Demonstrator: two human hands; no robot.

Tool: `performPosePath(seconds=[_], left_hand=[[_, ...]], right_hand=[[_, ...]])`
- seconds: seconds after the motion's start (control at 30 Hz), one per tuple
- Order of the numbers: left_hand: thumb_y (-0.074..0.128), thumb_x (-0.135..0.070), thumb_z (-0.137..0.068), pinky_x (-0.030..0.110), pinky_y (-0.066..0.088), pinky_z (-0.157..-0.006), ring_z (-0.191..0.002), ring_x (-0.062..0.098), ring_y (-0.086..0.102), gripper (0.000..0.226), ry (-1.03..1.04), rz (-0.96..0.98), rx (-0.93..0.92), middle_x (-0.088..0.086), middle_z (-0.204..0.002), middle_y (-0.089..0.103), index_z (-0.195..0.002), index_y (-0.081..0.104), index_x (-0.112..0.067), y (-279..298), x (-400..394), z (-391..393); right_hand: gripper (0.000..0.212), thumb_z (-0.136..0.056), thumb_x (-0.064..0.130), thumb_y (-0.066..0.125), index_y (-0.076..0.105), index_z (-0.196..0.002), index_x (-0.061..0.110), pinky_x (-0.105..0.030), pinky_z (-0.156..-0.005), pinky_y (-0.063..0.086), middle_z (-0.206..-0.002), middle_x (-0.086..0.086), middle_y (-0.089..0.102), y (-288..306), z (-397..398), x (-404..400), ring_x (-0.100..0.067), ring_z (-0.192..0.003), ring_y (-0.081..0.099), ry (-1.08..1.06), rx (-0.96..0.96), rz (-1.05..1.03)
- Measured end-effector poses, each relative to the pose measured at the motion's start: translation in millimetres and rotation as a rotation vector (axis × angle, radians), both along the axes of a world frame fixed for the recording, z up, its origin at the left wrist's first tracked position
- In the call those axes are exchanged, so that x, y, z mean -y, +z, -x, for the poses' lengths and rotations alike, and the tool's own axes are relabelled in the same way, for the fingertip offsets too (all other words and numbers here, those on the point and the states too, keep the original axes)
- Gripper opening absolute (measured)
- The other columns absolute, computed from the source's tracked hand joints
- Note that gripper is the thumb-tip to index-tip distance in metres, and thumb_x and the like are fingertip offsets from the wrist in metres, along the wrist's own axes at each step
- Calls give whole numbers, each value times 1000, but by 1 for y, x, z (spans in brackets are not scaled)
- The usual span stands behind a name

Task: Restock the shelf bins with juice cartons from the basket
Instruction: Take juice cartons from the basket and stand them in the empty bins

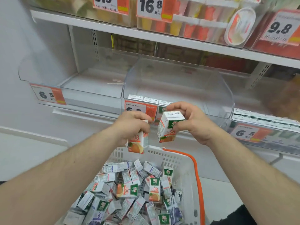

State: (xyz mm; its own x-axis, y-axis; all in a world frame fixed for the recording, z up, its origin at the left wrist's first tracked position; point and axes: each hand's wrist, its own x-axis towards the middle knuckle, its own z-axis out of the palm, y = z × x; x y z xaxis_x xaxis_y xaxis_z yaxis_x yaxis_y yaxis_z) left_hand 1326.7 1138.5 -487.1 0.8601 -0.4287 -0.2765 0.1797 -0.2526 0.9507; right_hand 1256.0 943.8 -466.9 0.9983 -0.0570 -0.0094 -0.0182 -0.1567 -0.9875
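With the white basket (183,161) of loose juice cartons (129,190) sitting just below me, I am gripping one orange carton (136,142) in my left hand (131,122) and another (168,129) in my right hand (193,120), raising both upright toward the clear middle bin (178,85) so they slot beside the row already standing there.

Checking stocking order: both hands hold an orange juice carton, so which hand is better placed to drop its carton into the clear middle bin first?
Right, probably. The right hand holds its orange juice carton upright just before the clear plastic middle bin; the left hand is lower.
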Motion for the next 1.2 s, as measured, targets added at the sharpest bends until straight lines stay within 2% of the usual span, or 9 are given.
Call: performPosePath(seconds=[0.13, 0.27, 0.37, 0.53, 0.63, 0.7, 0.77, 0.87, 1.2], left_hand=[[84, -25, -71, 17, 46, -60, -67, -6, 57, 27, -280, -350, 427, -22, -90, 62, -90, 67, -36, 3, -2, 6], [82, -53, -68, 21, 44, -66, -74, 0, 55, 33, -326, -318, 571, -24, -72, 58, -95, 67, -41, 3, 6, 9], [82, -50, -70, 38, 52, -76, -79, 8, 63, 25, -235, -280, 565, -10, -79, 68, -86, 74, -32, 7, 8, 6], [80, -37, -74, 27, 51, -73, -75, 0, 64, 11, -164, -232, 613, -14, -79, 72, -83, 74, -37, 24, 8, 2], [79, -35, -75, 17, 46, -67, -74, -3, 61, 16, -108, -129, 608, -10, -75, 68, -80, 70, -46, 27, 13, 2], [78, -41, -75, 13, 44, -76, -83, -3, 60, 37, -81, -131, 595, -4, -79, 66, -106, 63, -53, 25, 16, -3], [76, -50, -74, 21, 45, -84, -91, -1, 59, 65, -76, -234, 610, -7, -80, 66, -133, 50, -47, 19, 18, -9], [73, -47, -77, 31, 49, -85, -88, 2, 60, 67, -59, -367, 629, -10, -76, 66, -140, 48, -41, 10, 20, -15], [71, -35, -82, 8, 35, -65, -84, -14, 55, 55, -25, -323, 580, -27, -73, 66, -134, 54, -41, 3, 22, -19]], right_hand=[[56, -52, -8, 62, 62, -103, 15, -23, -63, 53, -79, 3, 72, 7, 1, 5, -12, -71, 64, -21, 64, -29], [50, -54, -6, 62, 64, -101, 9, -28, -60, 55, -80, -4, 73, 6, 0, 9, -17, -69, 67, -44, 93, -125], [43, -62, -2, 60, 66, -104, 4, -34, -63, 58, -85, -13, 73, 7, -2, 12, -25, -72, 69, -27, 14, -268], [19, -84, 13, 64, 68, -102, 6, -40, -69, 61, -90, -13, 73, 16, -1, 5, -26, -80, 70, -23, -28, -311], [13, -93, 7, 53, 66, -94, 3, -43, -65, 61, -87, -19, 68, 28, -10, 5, -31, -77, 69, -262, 9, -287], [10, -92, 8, 55, 64, -91, 4, -42, -63, 61, -84, -19, 67, 42, -16, 16, -29, -75, 68, -447, 80, -309], [9, -92, 15, 59, 65, -90, 8, -41, -65, 61, -81, -13, 70, 55, -20, 35, -25, -76, 71, -595, 128, -239], [11, -90, 21, 66, 67, -85, 11, -43, -69, 62, -77, -11, 71, 49, -26, 52, -26, -74, 73, -658, 68, -83], [25, -84, 29, 70, 75, -80, 5, -41, -69, 63, -76, -9, 71, 25, -52, 52, -27, -81, 72, -302, -273, 582]])
